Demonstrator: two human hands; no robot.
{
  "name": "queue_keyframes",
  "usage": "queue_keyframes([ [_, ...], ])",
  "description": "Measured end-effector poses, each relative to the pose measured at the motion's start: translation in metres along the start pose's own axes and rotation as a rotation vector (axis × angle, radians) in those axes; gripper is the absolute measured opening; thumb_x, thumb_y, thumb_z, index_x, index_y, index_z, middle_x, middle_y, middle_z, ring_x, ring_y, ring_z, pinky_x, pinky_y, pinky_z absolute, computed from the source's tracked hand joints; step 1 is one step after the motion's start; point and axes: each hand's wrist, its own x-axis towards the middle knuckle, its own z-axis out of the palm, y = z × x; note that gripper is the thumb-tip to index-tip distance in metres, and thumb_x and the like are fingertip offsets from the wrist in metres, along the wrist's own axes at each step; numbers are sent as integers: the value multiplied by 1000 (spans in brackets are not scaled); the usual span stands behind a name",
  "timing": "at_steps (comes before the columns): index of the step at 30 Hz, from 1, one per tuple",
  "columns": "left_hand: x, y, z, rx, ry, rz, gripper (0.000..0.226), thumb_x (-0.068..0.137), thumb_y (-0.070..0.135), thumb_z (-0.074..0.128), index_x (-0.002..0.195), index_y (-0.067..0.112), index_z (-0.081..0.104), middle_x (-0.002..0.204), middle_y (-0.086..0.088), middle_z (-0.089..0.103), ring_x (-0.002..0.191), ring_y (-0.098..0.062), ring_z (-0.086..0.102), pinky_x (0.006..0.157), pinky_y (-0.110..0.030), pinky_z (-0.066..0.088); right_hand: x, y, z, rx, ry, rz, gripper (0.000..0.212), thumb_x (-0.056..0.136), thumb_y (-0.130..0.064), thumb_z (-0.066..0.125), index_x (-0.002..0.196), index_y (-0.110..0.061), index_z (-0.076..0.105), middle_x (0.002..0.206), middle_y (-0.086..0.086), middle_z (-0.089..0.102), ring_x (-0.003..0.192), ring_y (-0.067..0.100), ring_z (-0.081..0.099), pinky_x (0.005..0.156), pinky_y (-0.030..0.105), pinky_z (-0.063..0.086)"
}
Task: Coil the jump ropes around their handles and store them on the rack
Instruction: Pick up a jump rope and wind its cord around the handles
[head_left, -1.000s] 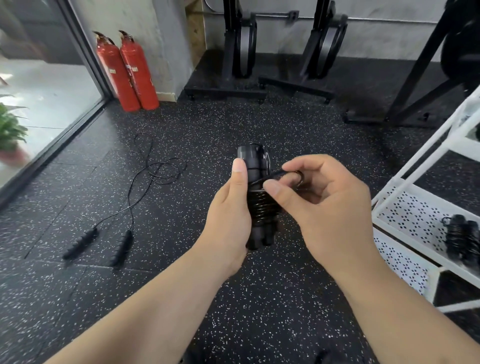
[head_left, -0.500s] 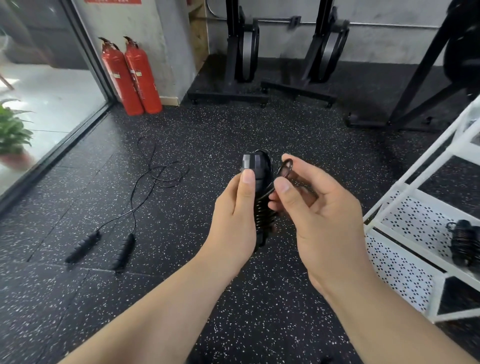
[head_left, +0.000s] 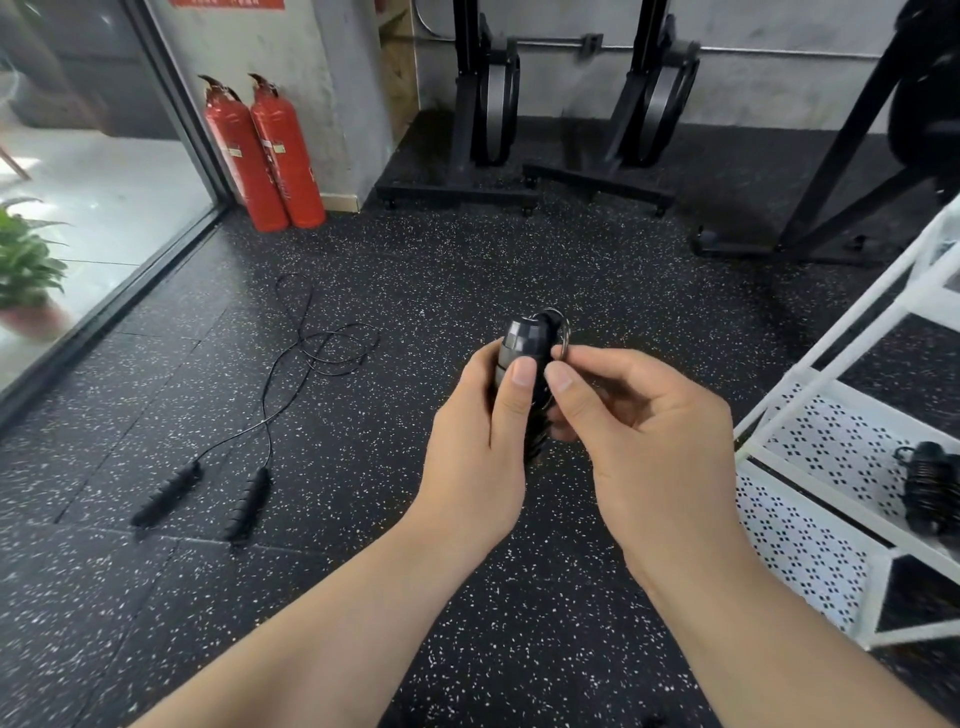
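Observation:
My left hand (head_left: 475, 447) grips a pair of black jump rope handles (head_left: 524, 340) upright, with the rope coiled round them; most of the coil is hidden behind my fingers. My right hand (head_left: 634, 415) pinches the last loop of rope (head_left: 563, 327) against the handles' top. A second black jump rope (head_left: 291, 374) lies uncoiled on the floor to the left, its two handles (head_left: 208, 499) side by side. Another coiled rope (head_left: 932, 486) rests on a shelf of the white rack (head_left: 810, 447) at the right.
Two red fire extinguishers (head_left: 265, 156) stand by the wall at the back left beside a glass door. Black equipment stands (head_left: 519, 176) line the back wall. A potted plant (head_left: 26, 270) sits outside the glass. The floor is black speckled rubber.
My hands rose slightly and my right hand brought the rope's end loop up and over to the top of the handles. The view tilted up a little.

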Motion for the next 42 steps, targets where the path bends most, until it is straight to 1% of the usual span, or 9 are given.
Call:
queue_keyframes([
  [4, -1, 2, -2, 53, 23, 23, 56, 100, 65, 38, 136, 29, 61, 104, 21, 74, 96, 2, 69, 77, -12, 47, 4, 0, -2, 84, -18, 143, 8, 92, -18, 83, 98, -23, 85, 85, 2, 80, 76, 14, 75, 67, 28, 61],
  [7, -1, 4, -3, 50, 33, 22, 60, 98, 67, 37, 135, 26, 62, 106, 24, 73, 95, 4, 68, 75, -10, 45, 5, 0, -3, 153, -52, 256, 5, 90, -17, 84, 93, -20, 86, 83, 10, 78, 70, 14, 71, 64, 28, 60],
  [10, 0, 3, -1, 39, 15, 18, 58, 98, 66, 37, 132, 25, 63, 102, 26, 72, 92, 4, 67, 75, -11, 46, 6, -1, -5, 121, -96, 263, 5, 90, -18, 84, 94, -18, 86, 82, 15, 76, 67, 14, 68, 61, 28, 60],
  [15, -2, -1, 2, 26, -17, 7, 56, 100, 66, 38, 130, 26, 63, 99, 22, 72, 89, 4, 65, 77, -18, 47, 9, 2, -6, 234, -56, 412, 24, 81, -24, 90, 101, -15, 81, 75, 0, 72, 62, 12, 63, 58, 29, 56],
  [20, -2, -2, 4, -9, -37, -8, 54, 103, 63, 39, 134, 26, 63, 113, 11, 76, 102, -5, 71, 88, -34, 56, 14, 3, -9, 257, -97, 407, 31, 82, -23, 88, 111, -26, 80, 93, -3, 76, 79, 8, 71, 64, 29, 55],
  [27, 0, -3, 5, -19, -57, -10, 57, 100, 71, 39, 132, 30, 64, 111, 9, 76, 100, -10, 73, 87, -41, 58, 28, 6, -18, 373, -174, 502, 41, 74, -14, 85, 114, -18, 81, 100, 3, 71, 85, 13, 71, 68, 31, 57],
  [32, -1, -3, 4, -9, -85, -10, 52, 104, 64, 40, 134, 29, 63, 114, 10, 77, 103, -10, 73, 89, -40, 60, 34, 5, -24, 374, -273, 586, 38, 84, -8, 79, 120, -17, 79, 103, 3, 75, 73, 10, 68, 69, 31, 50],
  [37, 0, -3, 5, -74, -103, -48, 50, 105, 65, 42, 130, 28, 63, 105, 1, 77, 88, -22, 75, 72, -45, 60, 34, 8, -23, 376, -276, 563, 30, 89, -6, 78, 116, -18, 79, 95, 1, 70, 71, 11, 64, 68, 33, 51],
  [42, 2, -3, 4, -68, -110, -25, 52, 104, 66, 41, 134, 28, 62, 113, 4, 77, 98, -17, 74, 81, -41, 58, 33, 7, -21, 381, -253, 515, 29, 90, -6, 76, 116, -16, 78, 99, 4, 65, 72, 11, 58, 67, 32, 46],
])
